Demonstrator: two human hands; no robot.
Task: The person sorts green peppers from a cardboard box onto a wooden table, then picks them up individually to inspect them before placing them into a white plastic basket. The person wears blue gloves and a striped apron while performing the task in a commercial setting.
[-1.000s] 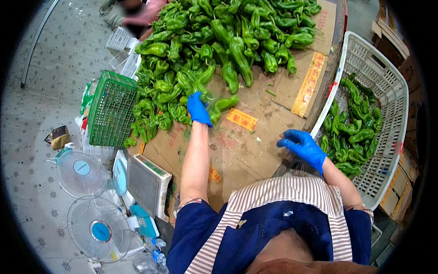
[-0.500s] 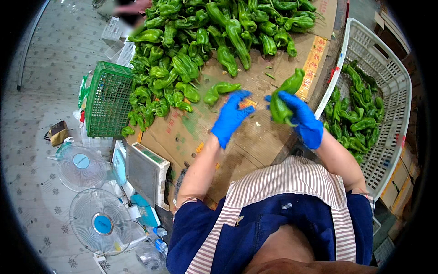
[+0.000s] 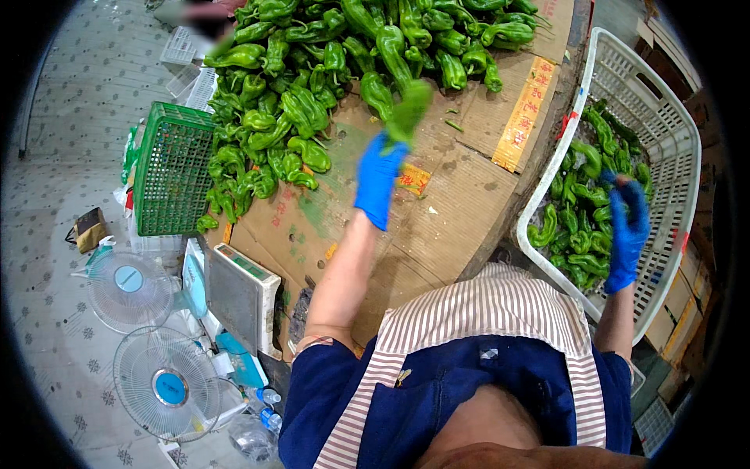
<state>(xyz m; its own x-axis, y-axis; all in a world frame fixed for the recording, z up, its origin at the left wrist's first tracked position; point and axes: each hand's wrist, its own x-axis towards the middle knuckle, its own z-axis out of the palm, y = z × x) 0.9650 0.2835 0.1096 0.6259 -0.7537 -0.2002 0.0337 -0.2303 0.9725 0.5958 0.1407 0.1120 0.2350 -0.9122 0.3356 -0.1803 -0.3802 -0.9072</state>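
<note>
Both my hands wear blue gloves. A green pepper (image 3: 409,109), smeared by motion, points up and away from my left hand (image 3: 376,176), whose fingers are closed round its near end. Beyond it a heap of green peppers (image 3: 305,109) covers the far and left part of the cardboard-covered table (image 3: 445,195). My right hand (image 3: 627,230) reaches over the white plastic basket (image 3: 531,207) at the right, above the green peppers (image 3: 582,242) inside it. Its fingers look apart and nothing shows in them. A paler curved pepper (image 3: 587,159) lies just left of its fingertips.
A green plastic crate (image 3: 168,168) stands tilted at the heap's left side. A flat-topped scale (image 3: 238,301) sits at the near left table edge, with two fans (image 3: 168,387) beside it. Part of another person (image 3: 211,12), blurred, shows at the top left.
My right hand has moved right, from the table into the basket. My left hand now holds a pepper and tilts it toward the heap. The single pepper near my left hand has left its spot.
</note>
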